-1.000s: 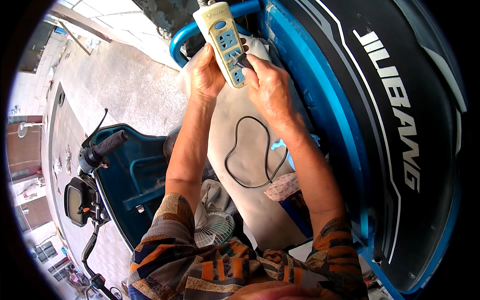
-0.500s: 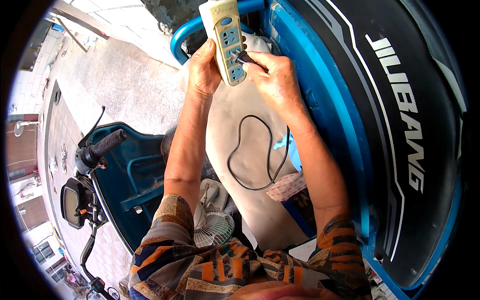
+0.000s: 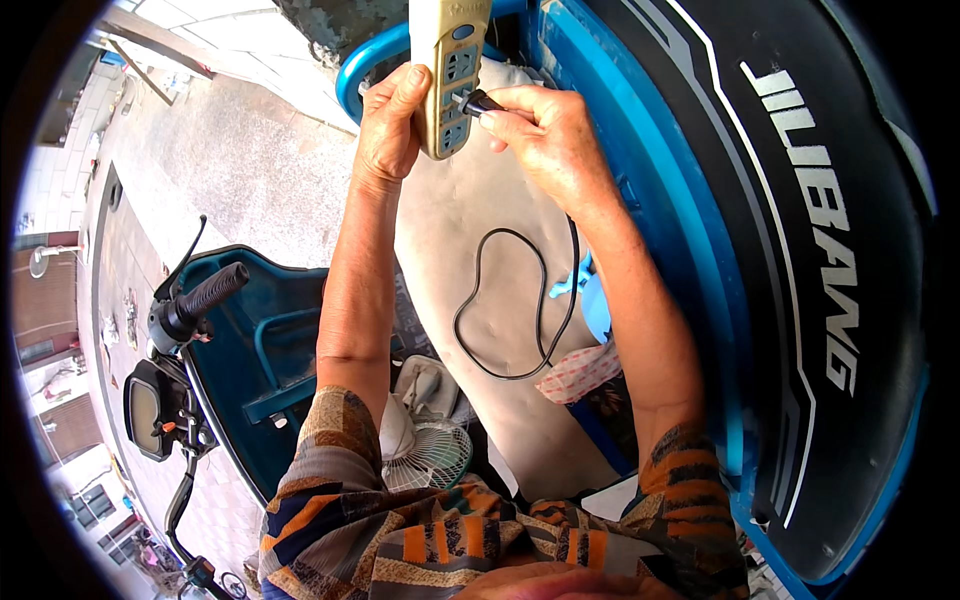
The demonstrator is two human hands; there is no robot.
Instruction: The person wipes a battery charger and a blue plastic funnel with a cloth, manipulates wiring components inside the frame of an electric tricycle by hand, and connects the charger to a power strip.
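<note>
My left hand (image 3: 392,120) grips the edge of a cream power strip (image 3: 428,125) with blue sockets, its thumb along the near side. The strip is held up over a beige seat (image 3: 480,210), its upper end cut off by the picture's edge. In my right hand (image 3: 550,130) is a black plug (image 3: 478,103), pinched between thumb and fingers. The plug's prongs point at the middle socket; whether they are inside it I cannot tell. A black cord (image 3: 482,262) runs below my right wrist and lies in a loop on the seat.
A blue vehicle body with a black padded backrest (image 3: 780,250) stands on the right. Handlebars with a black grip (image 3: 215,290) are at left. Below lie a small fan (image 3: 430,458), a patterned cloth (image 3: 580,372) and a light-blue object (image 3: 596,305). A blue rail (image 3: 365,70) curves behind my left hand.
My left hand and the power strip have shifted slightly left, and the strip has turned and tilted. My right hand has moved a little up and left with the plug.
</note>
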